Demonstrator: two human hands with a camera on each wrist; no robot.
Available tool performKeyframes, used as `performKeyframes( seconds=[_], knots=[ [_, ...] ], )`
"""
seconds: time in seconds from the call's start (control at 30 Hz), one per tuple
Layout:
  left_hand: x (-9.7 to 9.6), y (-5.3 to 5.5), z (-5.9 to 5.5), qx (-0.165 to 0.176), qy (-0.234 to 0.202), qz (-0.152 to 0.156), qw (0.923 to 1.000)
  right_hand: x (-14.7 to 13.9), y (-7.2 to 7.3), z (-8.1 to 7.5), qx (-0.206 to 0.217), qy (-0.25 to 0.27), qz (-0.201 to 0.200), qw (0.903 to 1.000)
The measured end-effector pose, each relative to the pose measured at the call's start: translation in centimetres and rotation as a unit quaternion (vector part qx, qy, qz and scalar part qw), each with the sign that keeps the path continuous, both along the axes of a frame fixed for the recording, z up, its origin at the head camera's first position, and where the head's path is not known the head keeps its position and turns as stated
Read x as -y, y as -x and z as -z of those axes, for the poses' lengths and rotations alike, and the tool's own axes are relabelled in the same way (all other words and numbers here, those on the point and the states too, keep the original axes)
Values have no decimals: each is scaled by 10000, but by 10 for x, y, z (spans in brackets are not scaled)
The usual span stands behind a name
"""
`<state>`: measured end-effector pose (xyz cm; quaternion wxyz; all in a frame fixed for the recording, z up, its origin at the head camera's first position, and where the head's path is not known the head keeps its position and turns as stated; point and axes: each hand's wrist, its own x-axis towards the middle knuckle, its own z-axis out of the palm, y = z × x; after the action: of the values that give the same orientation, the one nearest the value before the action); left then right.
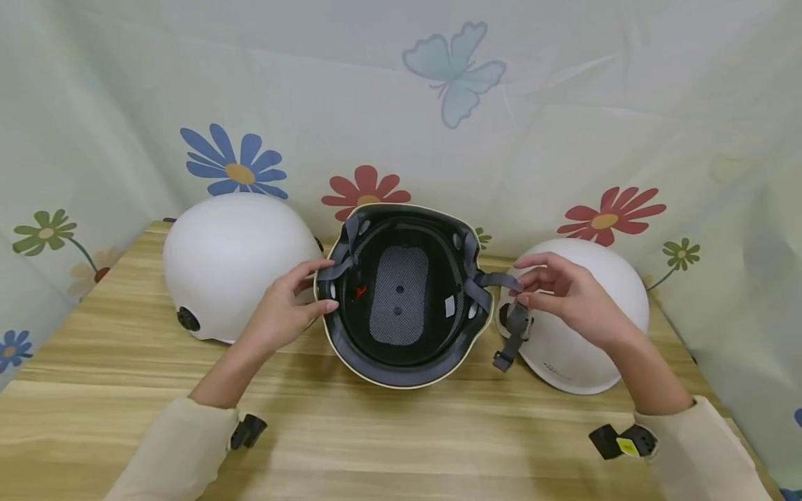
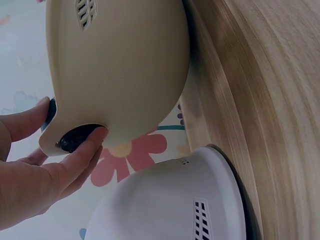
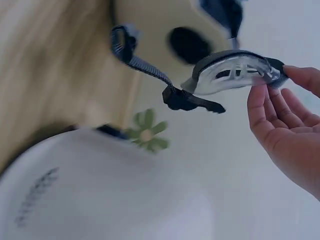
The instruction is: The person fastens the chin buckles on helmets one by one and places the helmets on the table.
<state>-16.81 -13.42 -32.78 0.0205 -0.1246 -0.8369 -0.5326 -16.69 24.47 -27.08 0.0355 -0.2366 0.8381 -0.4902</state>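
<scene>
A cream helmet (image 1: pixel 401 296) is turned with its dark padded inside toward me, in the middle of the head view. My left hand (image 1: pixel 285 306) grips its left rim, thumb on the inner edge; in the left wrist view the fingers lie on the outer shell (image 2: pixel 120 65) by a black round fitting (image 2: pixel 80 137). My right hand (image 1: pixel 567 296) pinches the grey chin strap (image 1: pixel 499 280) on the right. From the fingers hang a padded strap piece (image 3: pixel 232 75) and a black buckle (image 3: pixel 182 99), with a loose webbing end below.
A white helmet (image 1: pixel 238 264) stands on the wooden table (image 1: pixel 401 445) at left, dome up. Another white helmet (image 1: pixel 589 327) sits at right, partly behind my right hand. Behind them hangs a flowered cloth (image 1: pixel 313 83). Each sleeve carries a black wrist camera (image 1: pixel 248 431).
</scene>
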Motion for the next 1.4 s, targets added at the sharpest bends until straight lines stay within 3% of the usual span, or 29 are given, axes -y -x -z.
performKeyframes(
  seconds=[0.13, 0.23, 0.53, 0.67, 0.83, 1.07, 1.23, 1.4],
  knots=[
    [0, -1, -1, -34, 21, -31, 10000, 18, -2, -16, -230, -129, -83, 9996],
    [0, -1, -1, -36, 29, -40, 10000, 33, -1, -17, -183, -132, -27, 9997],
    [-2, -1, 0, -7, 20, -50, 10000, 66, 3, 10, -124, 47, 130, 9998],
    [-3, -1, 0, -29, 29, -81, 10000, 74, 3, 19, -162, 208, -3, 9997],
    [-3, -1, 0, -34, 68, -105, 9999, 74, 2, 27, 72, 448, -395, 9982],
    [-2, -2, -1, -7, 93, -100, 9999, 65, -1, 32, -72, 803, -777, 9937],
    [-1, -2, -2, 66, 117, -99, 9999, 56, -5, 29, -226, 892, -729, 9931],
    [-1, -1, -2, 68, 171, -97, 9998, 44, -12, 28, -507, 575, -634, 9950]
  ],
)
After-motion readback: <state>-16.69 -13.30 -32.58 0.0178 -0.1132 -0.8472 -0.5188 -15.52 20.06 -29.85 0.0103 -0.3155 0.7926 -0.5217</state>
